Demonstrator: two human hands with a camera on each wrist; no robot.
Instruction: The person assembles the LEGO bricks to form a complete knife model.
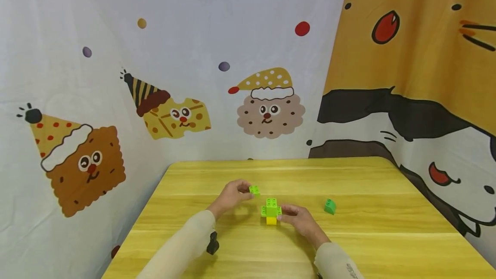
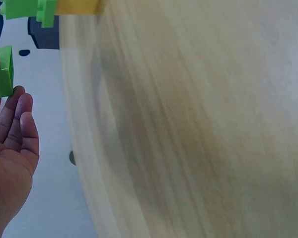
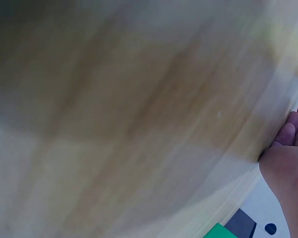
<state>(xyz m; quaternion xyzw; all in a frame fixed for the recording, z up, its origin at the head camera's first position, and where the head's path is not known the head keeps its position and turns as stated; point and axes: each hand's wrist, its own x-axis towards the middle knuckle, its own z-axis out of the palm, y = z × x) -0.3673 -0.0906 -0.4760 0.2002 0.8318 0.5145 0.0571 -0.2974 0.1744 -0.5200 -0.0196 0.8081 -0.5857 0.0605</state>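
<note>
In the head view my left hand (image 1: 232,196) pinches a light green toy brick (image 1: 253,190) above the table. The left wrist view shows that brick (image 2: 4,72) from its hollow side, between thumb and fingers. To its right stands a small build of toy bricks (image 1: 271,209), light green on top with side pieces and a yellow brick (image 1: 271,221) at the bottom. My right hand (image 1: 304,222) holds the build by its right side piece, thumb in front and fingers behind. In the right wrist view the right hand (image 3: 288,158) is only partly visible, its fingertips near the frame edge.
A darker green brick with a sloped face (image 1: 330,206) lies on the wooden table (image 1: 368,244), right of the right hand. A curtain with cartoon prints (image 1: 217,25) hangs behind the table. A small black device (image 1: 212,243) is on the left wrist.
</note>
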